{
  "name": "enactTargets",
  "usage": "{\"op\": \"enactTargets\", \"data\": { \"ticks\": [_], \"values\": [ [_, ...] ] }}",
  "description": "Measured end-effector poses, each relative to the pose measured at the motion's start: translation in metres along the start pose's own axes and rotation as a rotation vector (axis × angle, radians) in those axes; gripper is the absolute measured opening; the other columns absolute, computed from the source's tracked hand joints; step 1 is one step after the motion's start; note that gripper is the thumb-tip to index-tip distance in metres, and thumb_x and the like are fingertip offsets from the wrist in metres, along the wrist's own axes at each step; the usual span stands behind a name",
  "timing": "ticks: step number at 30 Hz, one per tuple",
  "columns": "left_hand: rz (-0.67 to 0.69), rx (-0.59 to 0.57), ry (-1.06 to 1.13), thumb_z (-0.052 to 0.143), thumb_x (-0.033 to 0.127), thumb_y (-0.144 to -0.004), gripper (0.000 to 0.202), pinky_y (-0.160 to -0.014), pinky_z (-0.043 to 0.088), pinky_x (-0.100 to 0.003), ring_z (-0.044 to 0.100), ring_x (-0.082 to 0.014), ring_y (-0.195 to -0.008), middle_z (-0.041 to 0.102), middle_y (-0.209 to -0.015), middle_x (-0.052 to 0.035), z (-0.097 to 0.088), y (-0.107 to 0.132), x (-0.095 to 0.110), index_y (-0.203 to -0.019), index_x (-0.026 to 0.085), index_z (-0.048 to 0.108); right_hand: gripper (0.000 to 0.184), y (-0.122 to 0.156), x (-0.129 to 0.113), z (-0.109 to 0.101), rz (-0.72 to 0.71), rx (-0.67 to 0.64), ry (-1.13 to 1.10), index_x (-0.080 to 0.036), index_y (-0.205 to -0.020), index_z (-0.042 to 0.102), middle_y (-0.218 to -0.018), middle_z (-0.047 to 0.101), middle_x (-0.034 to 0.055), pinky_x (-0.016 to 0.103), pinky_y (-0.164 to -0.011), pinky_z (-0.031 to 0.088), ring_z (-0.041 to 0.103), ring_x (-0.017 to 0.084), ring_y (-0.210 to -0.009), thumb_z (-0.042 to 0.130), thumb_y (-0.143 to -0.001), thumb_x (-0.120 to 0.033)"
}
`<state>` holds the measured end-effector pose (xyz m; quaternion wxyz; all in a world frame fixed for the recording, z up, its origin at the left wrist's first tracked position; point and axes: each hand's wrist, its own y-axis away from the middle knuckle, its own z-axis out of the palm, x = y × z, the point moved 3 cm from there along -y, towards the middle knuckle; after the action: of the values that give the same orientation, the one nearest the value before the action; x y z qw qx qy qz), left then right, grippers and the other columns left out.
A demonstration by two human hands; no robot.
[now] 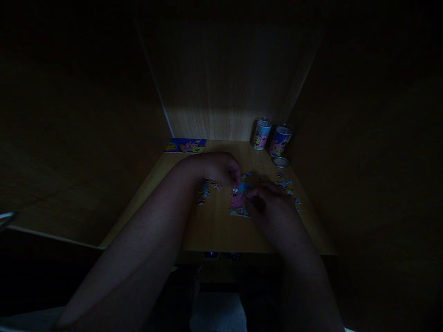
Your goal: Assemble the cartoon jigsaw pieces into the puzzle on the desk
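Observation:
A partly joined jigsaw puzzle (237, 200), pink and blue with a cartoon picture, lies on the wooden table (214, 230). My left hand (223, 168) is bent over its upper left edge, fingers curled down and closed. Whatever is at those fingertips is too dark to make out. Over the puzzle's right side, my right hand (272, 205) has thumb and forefinger pinched together, and anything between them is hidden. Loose jigsaw pieces (203, 192) lie left of the puzzle, partly behind my left wrist. More loose pieces (285, 183) are spread beyond my right hand.
Two clear-topped cartoon cans (262, 134) (280, 140) stand at the back right, with a round lid (281, 162) in front. A blue cartoon picture sheet (185, 145) lies at the back left. Wooden panels (221, 83) enclose the table. The light is dim.

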<state>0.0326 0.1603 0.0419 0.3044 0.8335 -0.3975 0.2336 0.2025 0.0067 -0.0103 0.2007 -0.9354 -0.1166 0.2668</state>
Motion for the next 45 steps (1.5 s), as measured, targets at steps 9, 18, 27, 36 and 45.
{"op": "enactTargets", "data": {
  "ticks": [9, 18, 27, 36, 45],
  "values": [
    [-0.016, 0.012, -0.027, 0.084, 0.028, -0.08, 0.015, -0.076, 0.048, -0.025, 0.073, -0.0186, -0.086, 0.083, -0.09, 0.0018, 0.0005, -0.0024, -0.0008, -0.094, 0.023, 0.085, 0.013, -0.0003, -0.002, -0.0014, -0.008, -0.001, -0.012, -0.027, -0.097, 0.076, -0.108, 0.073, 0.0042, 0.046, -0.096, 0.051, 0.067, 0.032, -0.106, 0.08, -0.096, -0.015],
    [0.013, -0.04, 0.009, 0.08, 0.03, -0.085, 0.011, -0.08, 0.049, -0.025, 0.072, -0.0168, -0.086, 0.083, -0.091, 0.0031, -0.0001, 0.0045, 0.0042, -0.094, 0.025, 0.084, 0.013, 0.0001, -0.0012, 0.0, -0.003, 0.005, -0.02, -0.028, -0.096, 0.076, -0.111, 0.074, 0.0041, 0.047, -0.099, 0.05, 0.066, 0.032, -0.11, 0.079, -0.097, -0.015],
    [0.011, -0.027, 0.004, 0.08, 0.029, -0.084, 0.012, -0.078, 0.05, -0.026, 0.073, -0.0174, -0.084, 0.083, -0.09, 0.0022, -0.0021, 0.0051, 0.0011, -0.094, 0.026, 0.086, 0.013, 0.0005, 0.0002, 0.0008, -0.001, 0.003, -0.039, -0.028, -0.097, 0.075, -0.111, 0.073, 0.0037, 0.047, -0.097, 0.05, 0.066, 0.032, -0.108, 0.079, -0.098, -0.015],
    [-0.007, -0.03, -0.028, 0.081, 0.026, -0.083, 0.01, -0.078, 0.049, -0.026, 0.071, -0.0166, -0.082, 0.082, -0.087, 0.0032, 0.0008, 0.0021, 0.0038, -0.091, 0.025, 0.085, 0.013, 0.0011, 0.0009, 0.001, 0.009, -0.006, -0.015, -0.028, -0.099, 0.076, -0.112, 0.073, 0.0036, 0.045, -0.094, 0.049, 0.065, 0.032, -0.109, 0.079, -0.097, -0.016],
    [-0.025, -0.026, -0.065, 0.083, 0.031, -0.082, 0.017, -0.079, 0.048, -0.027, 0.072, -0.0195, -0.088, 0.083, -0.092, 0.0004, 0.0024, -0.001, 0.0016, -0.096, 0.022, 0.085, 0.012, 0.0002, -0.0012, 0.0006, 0.007, 0.006, -0.01, -0.027, -0.097, 0.076, -0.111, 0.073, 0.0037, 0.044, -0.095, 0.049, 0.066, 0.032, -0.11, 0.079, -0.097, -0.016]
  ]
}}
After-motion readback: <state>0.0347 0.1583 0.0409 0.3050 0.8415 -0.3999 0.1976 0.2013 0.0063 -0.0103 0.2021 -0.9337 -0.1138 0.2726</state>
